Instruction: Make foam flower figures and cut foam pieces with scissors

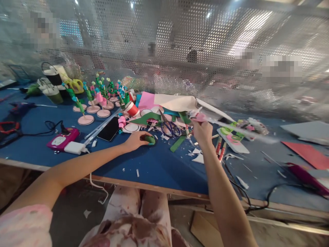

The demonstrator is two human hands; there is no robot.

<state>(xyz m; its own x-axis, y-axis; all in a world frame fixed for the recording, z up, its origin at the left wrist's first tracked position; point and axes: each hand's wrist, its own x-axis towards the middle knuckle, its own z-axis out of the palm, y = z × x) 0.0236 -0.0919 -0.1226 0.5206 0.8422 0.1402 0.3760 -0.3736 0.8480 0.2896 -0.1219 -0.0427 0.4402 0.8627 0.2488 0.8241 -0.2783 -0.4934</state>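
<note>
My left hand (137, 140) rests on the blue table (154, 164), its fingers closed round a small green roll (149, 139). My right hand (203, 130) is raised above the table and grips a long clear stick (239, 129) with a pink paper flower (199, 117) at its near end; the stick points away to the right. Blue-handled scissors (171, 127) lie between the two hands, beside green paper cut-outs (146, 119) and a green strip (178, 144).
Finished paper flowers on pink round bases (86, 119) stand at the back left, near cups (53, 95). A black phone (111, 129), a pink device (63, 139), a white charger (74, 148), cables, paper sheets and scraps lie around. A perforated metal screen rises behind the table.
</note>
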